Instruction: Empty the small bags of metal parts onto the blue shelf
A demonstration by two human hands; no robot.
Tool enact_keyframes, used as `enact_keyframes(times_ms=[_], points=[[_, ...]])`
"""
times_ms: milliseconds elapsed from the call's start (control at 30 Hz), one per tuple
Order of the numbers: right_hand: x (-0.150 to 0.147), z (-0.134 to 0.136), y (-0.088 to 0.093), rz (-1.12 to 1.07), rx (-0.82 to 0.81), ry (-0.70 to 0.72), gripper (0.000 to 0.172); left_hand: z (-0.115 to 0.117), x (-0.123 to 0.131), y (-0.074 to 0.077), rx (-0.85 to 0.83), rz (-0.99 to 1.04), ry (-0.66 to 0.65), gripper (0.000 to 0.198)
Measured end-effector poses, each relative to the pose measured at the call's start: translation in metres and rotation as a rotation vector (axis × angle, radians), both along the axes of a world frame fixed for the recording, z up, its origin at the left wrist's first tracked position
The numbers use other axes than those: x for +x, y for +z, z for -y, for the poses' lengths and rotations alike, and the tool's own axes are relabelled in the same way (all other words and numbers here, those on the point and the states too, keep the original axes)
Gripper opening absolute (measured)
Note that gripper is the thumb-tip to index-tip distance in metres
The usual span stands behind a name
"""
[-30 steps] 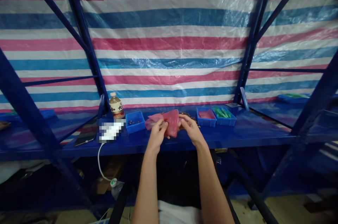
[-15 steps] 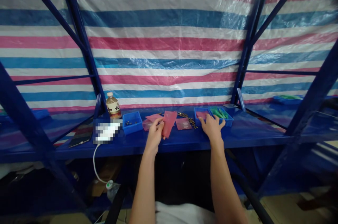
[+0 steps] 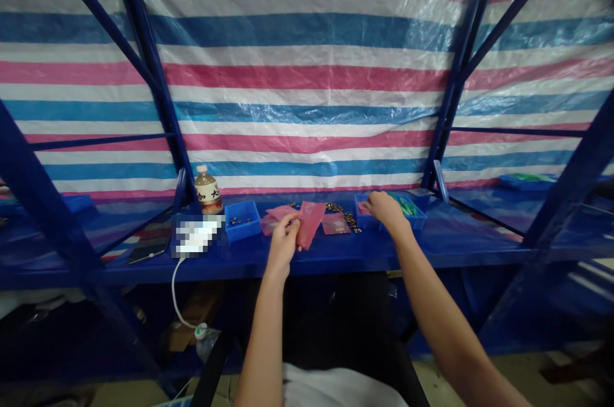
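Pink plastic bag, flat and roughly rectangular, is in the left hand, above the near part of the blue workbench. Its long axis runs aslant: the far end points away from the person and leans to the right, toward the striped sheet, while the near end points back toward the bench's front edge. The left hand pinches it along its left side, thumb on the face that shows, the bag's right side free.

The right hand is at the blue bin of pink bags, fingers bent down at the pink film inside; whether they are pinching any of it I cannot tell. Just right of this bin, touching it, is a blue bin of green packets, partly behind the wrist.

Between the hands, a second pink bag lies flat on the bench, beside scattered small brass-coloured pieces. Left of the left hand lie more pink bags, then a blue bin with a few small metal pieces and a labelled drink bottle.
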State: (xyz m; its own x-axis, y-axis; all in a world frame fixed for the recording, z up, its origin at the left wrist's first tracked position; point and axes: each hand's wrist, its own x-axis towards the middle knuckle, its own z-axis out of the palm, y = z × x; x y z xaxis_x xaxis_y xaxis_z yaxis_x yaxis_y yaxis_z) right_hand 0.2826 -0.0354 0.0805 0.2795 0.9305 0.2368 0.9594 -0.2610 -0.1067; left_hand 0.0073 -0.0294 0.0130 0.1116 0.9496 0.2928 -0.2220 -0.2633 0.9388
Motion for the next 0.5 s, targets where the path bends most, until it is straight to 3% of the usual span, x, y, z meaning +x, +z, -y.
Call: enact_keyframes(times_ms=[133, 267, 500], points=[[0.004, -0.025, 0.02, -0.051, -0.231, 0.079, 0.018, -0.003, -0.001, -0.003, -0.019, -0.005, 0.034, 0.047], [0.008, -0.038, 0.028, -0.092, -0.41, 0.097, 0.01, -0.004, -0.002, -0.004, -0.025, 0.004, 0.042, 0.049], [0.007, -0.044, 0.027, -0.123, -0.501, 0.093, 0.017, -0.002, -0.004, -0.002, -0.038, 0.04, 0.079, 0.048]])
